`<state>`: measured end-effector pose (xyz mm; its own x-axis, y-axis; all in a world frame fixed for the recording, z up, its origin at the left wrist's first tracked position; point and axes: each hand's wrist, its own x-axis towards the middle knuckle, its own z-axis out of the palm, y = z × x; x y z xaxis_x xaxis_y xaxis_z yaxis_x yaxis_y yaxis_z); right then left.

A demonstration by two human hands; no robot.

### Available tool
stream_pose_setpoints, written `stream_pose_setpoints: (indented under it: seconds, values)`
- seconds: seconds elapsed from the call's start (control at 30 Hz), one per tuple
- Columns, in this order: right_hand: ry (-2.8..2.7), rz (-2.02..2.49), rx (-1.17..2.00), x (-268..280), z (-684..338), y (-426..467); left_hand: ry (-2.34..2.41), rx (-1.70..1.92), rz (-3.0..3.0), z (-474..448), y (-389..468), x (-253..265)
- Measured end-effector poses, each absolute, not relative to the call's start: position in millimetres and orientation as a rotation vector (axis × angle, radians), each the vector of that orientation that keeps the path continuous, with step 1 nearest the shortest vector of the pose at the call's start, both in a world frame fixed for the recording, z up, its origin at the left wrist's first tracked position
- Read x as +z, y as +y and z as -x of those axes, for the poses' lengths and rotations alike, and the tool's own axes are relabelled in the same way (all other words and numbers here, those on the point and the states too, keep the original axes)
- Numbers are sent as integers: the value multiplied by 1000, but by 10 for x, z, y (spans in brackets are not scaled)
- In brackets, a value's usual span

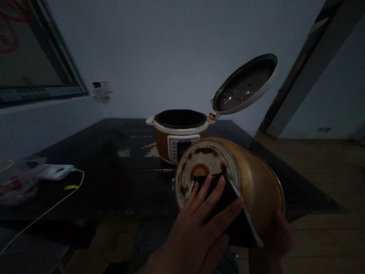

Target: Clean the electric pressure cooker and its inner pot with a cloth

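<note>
A gold-brown inner pot [258, 182] is tipped on its side, its stained, whitish ringed base [209, 152] turned towards me. My left hand [196, 224] presses a black sandpaper-like sheet [242, 228] with a pale edge against that base. Its fingers lie over the sheet and the thumb is tucked lower down. At the pot's rim on the right, my right hand [281, 236] grips the metal edge, dim and partly blurred. Behind the pot stands an electric pressure cooker [162, 142] with a button panel, its round lid [245, 85] swung up to the right.
The dark glossy table [122, 190] runs back to a pale wall. On its left lie a clear plastic bag [18, 186] with red marks, a white device [57, 171] and its white cable [48, 215]. Wall sockets [102, 88] sit at the back left.
</note>
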<state>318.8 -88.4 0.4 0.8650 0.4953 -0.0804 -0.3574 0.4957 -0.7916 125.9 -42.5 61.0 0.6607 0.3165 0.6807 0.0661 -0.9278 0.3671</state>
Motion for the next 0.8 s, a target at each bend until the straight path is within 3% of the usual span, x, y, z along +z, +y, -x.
stream_pose_setpoints:
  seconds: [0.4, 0.8]
  values:
    - [-85, 923, 419, 60, -3223, -842, 678, 954, -2335, -1082, -283, 324]
    - [-242, 833, 290, -194, -3297, -987, 668, 1077, -2161, -1236, 204, 655]
